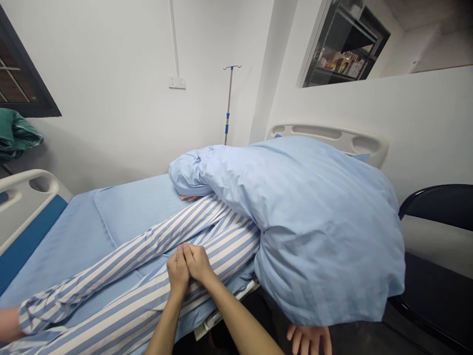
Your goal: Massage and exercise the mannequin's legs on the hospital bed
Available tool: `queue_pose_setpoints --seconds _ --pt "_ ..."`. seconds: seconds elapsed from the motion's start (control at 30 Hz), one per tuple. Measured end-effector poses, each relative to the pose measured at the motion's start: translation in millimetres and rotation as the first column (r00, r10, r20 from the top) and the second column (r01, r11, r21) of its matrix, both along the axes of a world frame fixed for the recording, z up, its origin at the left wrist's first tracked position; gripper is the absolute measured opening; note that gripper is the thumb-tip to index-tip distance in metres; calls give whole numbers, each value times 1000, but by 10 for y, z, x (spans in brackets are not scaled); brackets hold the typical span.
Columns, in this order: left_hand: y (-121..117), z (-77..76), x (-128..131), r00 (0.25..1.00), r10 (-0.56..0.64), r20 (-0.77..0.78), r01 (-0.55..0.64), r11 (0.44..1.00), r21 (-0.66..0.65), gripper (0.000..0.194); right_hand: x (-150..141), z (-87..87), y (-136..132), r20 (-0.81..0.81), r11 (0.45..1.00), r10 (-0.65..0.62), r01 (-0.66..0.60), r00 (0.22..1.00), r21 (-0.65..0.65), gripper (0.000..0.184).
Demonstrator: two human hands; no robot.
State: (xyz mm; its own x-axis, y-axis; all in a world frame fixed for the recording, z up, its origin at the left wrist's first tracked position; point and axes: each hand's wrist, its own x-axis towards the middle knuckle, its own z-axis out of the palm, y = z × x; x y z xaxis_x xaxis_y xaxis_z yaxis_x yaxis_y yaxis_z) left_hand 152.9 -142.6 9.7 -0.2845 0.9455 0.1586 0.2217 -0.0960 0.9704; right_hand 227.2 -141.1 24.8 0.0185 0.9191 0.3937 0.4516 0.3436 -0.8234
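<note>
My left hand [178, 271] and my right hand [198, 262] are side by side and touching, both with fingers curled in. They are over the thigh of blue-and-white striped trousers [229, 249], worn by a figure lying on the bed. What the fingers enclose, if anything, is hidden. A light blue quilt [314, 212] covers the figure's upper body and head. One of the figure's hands [310, 338] hangs below the quilt at the bed's near side; fingers of the other show at the quilt's far edge. A bare ankle [9, 324] sticks out at the left.
The bed has a blue sheet [125, 202], a pale footboard [27, 192] and a headboard [377, 143]. An IV pole [229, 98] stands beyond it by the wall. A black folding chair [439, 276] is at the right. Green cloth [16, 133] lies at far left.
</note>
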Motion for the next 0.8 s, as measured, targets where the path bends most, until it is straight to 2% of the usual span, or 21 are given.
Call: queue_pose_setpoints --seconds 0.17,0.3,0.4,0.5,0.6,0.7,0.8 --pt "30 39 35 998 -46 38 47 998 -28 41 21 -75 12 -83 999 -36 35 996 -18 49" --pt "121 191 141 958 -45 282 68 995 -72 40 49 -41 53 -219 999 -36 30 975 -31 49" --pt "167 316 223 921 -71 382 78 997 -3 42 66 -17 56 -295 1000 -15 11 955 -15 49" --pt "172 295 239 950 -65 306 56 998 39 41 70 -26 40 -329 999 -33 31 944 -14 48" --pt "153 151 201 994 -4 106 5 1000 -7 41 61 -67 37 -308 998 -54 47 950 -28 45" --pt "140 46 168 996 10 -89 -12 1000 -22 41 40 -109 61 -289 997 -75 68 954 -34 44" --pt "144 30 158 992 7 -130 -11 999 -30 42 30 -105 95 -272 997 -72 61 960 -48 45"
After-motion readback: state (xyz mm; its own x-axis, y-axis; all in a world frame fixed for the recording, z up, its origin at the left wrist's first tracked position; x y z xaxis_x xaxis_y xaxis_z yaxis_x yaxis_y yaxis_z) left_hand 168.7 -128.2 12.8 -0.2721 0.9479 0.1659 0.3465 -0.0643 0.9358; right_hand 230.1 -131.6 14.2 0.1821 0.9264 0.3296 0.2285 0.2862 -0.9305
